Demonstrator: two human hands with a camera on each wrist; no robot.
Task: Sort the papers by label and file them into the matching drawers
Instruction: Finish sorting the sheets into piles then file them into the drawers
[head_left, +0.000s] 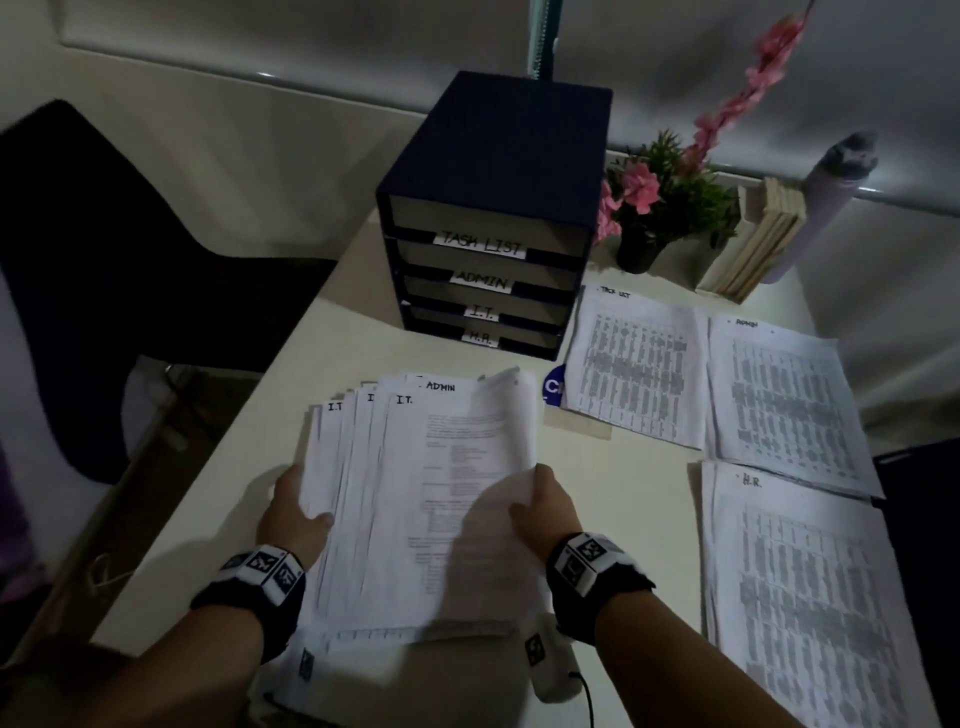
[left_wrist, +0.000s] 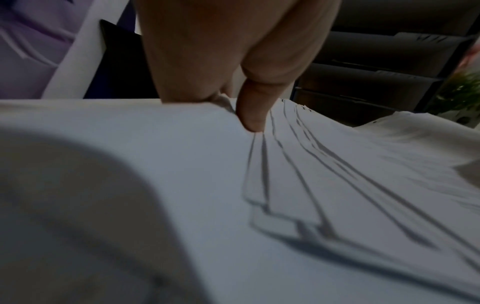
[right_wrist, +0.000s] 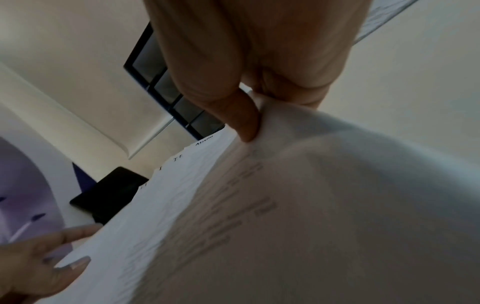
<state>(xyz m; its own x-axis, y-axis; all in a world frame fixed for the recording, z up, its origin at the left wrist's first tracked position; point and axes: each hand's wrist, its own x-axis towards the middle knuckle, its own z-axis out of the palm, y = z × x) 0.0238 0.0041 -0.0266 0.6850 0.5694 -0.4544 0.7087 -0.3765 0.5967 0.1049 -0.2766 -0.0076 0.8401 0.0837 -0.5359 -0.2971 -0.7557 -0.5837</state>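
While both hands are working at a fanned stack of papers (head_left: 415, 493) in the head view, the left hand (head_left: 296, 512) is gripping the stack's left edge, thumb lying on top, and the right hand (head_left: 545, 512) is pinching the top sheet's right edge, which is curling upward. Sheets in the stack are showing the labels I.T. and ADMIN at their tops. Beyond the hands, a dark blue drawer unit (head_left: 493, 171) is standing on the desk (head_left: 322, 332), its drawers labelled TASK LIST, ADMIN, I.T. and H.R. from top to bottom. To the right of the right hand, three sorted piles are lying flat: a task list pile (head_left: 636, 364) just beside the drawer unit, an admin pile (head_left: 784, 405) further right, and an H.R. pile (head_left: 810, 597) nearest the person. A potted plant (head_left: 660, 202) with pink flowers, a row of books (head_left: 758, 244) and a bottle (head_left: 826, 197) are sitting behind those piles. From the left wrist, the left hand (left_wrist: 233, 51) is pressing its thumb down onto the fanned sheets (left_wrist: 324, 174), with the drawer unit (left_wrist: 376, 67) blurred beyond. From the right wrist, the right hand (right_wrist: 246, 61) is pinching the lifted sheet (right_wrist: 324, 195) between thumb and fingers, while the left hand (right_wrist: 39, 263) is showing at the stack's far edge.
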